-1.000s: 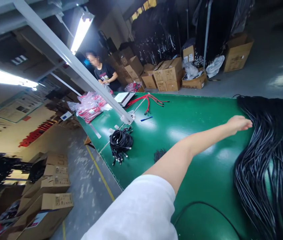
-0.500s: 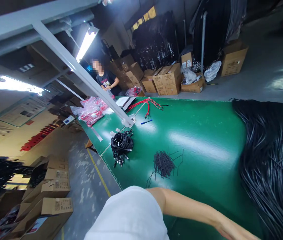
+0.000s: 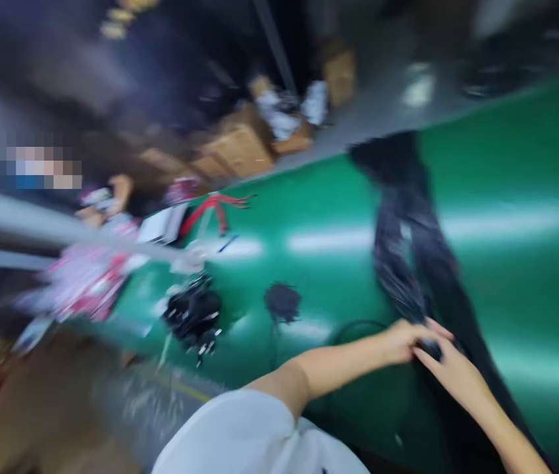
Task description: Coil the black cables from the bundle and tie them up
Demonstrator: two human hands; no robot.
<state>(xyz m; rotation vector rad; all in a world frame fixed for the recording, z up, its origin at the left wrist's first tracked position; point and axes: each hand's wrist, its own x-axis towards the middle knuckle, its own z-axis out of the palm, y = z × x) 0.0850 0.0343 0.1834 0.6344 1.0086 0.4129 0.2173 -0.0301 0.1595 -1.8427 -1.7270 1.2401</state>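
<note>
A long bundle of black cables (image 3: pixel 440 263) lies across the green table, with a gap of table showing between its two strands. At the near part of the left strand, my left hand (image 3: pixel 400 341) is closed around some of the cables. My right hand (image 3: pixel 450 368) meets it from the right, thumb and fingers around the same dark clump. Motion blur hides the exact finger positions. Left of my hands is a small pile of short black ties or strips (image 3: pixel 282 301).
On the table (image 3: pixel 328 204), coiled black cables (image 3: pixel 193 313) lie near a white post (image 3: pixel 86 237). Farther off are red cables (image 3: pixel 205 212), a blue pen (image 3: pixel 228 243) and pink-and-clear bags (image 3: pixel 86 280). Cardboard boxes (image 3: pixel 239 148) and another person (image 3: pixel 106 197) are beyond.
The view has swung right and is blurred. My left hand has come to the black cables, and my right hand has entered view there. The bundle now shows two strands.
</note>
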